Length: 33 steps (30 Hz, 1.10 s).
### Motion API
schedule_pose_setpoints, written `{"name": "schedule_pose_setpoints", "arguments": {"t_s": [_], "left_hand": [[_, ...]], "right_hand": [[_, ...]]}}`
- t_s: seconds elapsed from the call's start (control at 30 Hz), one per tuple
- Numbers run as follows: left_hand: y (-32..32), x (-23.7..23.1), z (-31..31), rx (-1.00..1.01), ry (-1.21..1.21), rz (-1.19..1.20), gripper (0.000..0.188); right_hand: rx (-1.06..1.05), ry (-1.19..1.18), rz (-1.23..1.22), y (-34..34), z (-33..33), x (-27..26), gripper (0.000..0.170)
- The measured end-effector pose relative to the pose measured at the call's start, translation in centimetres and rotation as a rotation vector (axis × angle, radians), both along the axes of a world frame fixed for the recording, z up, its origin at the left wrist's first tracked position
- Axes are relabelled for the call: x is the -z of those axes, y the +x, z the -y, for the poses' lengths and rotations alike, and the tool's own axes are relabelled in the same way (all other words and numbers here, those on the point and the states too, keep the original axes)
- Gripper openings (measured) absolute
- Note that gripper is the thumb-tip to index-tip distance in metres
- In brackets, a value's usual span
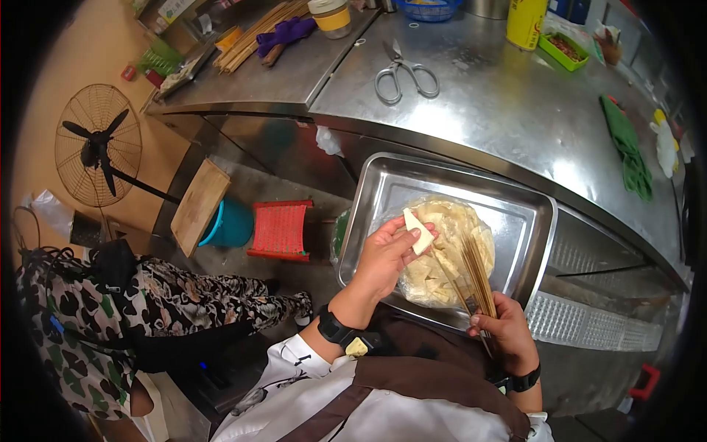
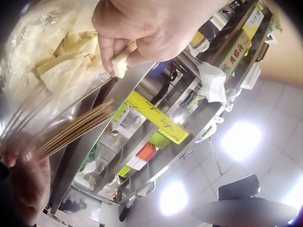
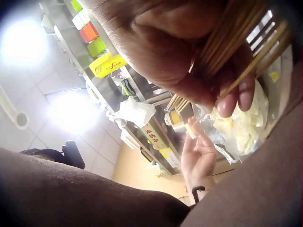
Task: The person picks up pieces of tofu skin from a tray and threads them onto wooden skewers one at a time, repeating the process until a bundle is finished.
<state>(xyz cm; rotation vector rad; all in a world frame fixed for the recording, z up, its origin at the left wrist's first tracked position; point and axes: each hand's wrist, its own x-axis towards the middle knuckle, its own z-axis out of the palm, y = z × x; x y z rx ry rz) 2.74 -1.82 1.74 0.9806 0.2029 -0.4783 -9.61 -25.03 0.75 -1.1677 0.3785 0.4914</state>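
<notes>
My left hand pinches a pale, flat, roughly triangular food piece between thumb and fingers. In the left wrist view a pale corner of it shows below the fingertips. A bundle of thin bamboo skewers is gripped in my right hand. One single skewer slants away from the bundle, its tip close to the food piece. Beneath both hands, a clear plastic bag holds many similar pale pieces. The bag lies in a metal tray.
Beyond the tray runs a steel counter with scissors, a green glove and a yellow can. To the left are a red stool, a blue bucket, a fan and a person in camouflage clothing.
</notes>
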Motion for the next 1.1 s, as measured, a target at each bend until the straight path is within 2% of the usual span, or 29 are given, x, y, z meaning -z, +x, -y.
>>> {"name": "schedule_pose_setpoints", "arguments": {"t_s": [0.57, 1.1], "left_hand": [[0.2, 0.2, 0.4, -0.014, -0.066, -0.04, 0.034], [-2.3, 1.0, 1.6, 0.029, -0.029, 0.121, 0.035]], "right_hand": [[-0.024, -0.046, -0.016, 0.4, -0.1, -0.9, 0.019], [-0.012, -0.047, 0.021, -1.4, 0.3, -0.4, 0.018]]}}
